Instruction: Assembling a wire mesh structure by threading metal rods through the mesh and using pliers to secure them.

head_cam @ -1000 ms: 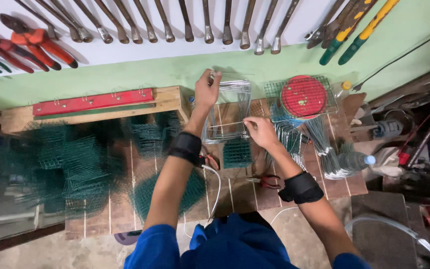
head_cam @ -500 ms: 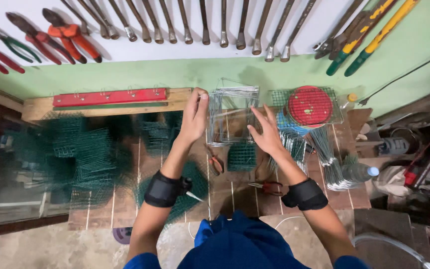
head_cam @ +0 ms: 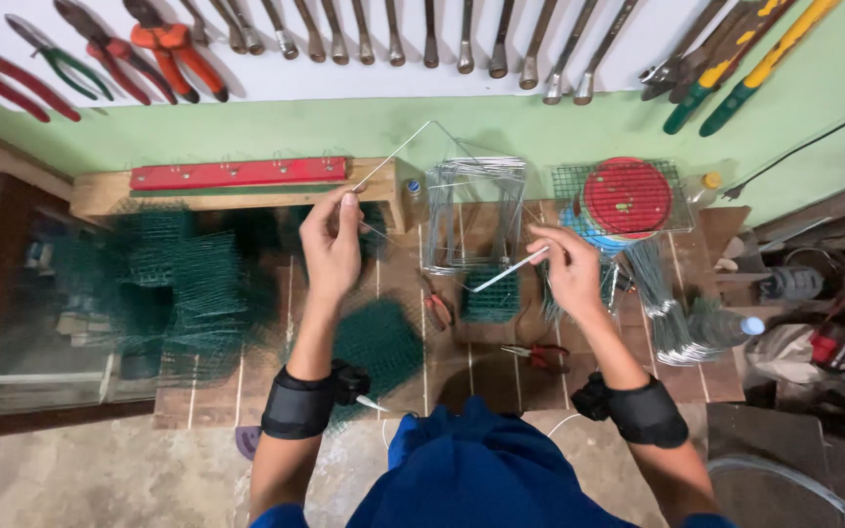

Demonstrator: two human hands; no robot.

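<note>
My left hand pinches one end of a thin bent metal wire that rises to a peak above the workbench. My right hand grips the other end of the same wire, whose straight tip sticks out to the left of my fingers. Both wrists wear black straps. Between my hands, further back, stands a bundle of bent wire frames. A small green mesh piece lies just below it.
Green wire mesh is piled at the left, with a round green mesh piece near my left forearm. A red disc sits on mesh at the right, beside wire bundles. Red-handled pliers lie on the wooden bench. Tools hang on the wall.
Both hands have drawn back from the wire frames and moved apart, lifting a single wire between them. The view has shifted slightly.
</note>
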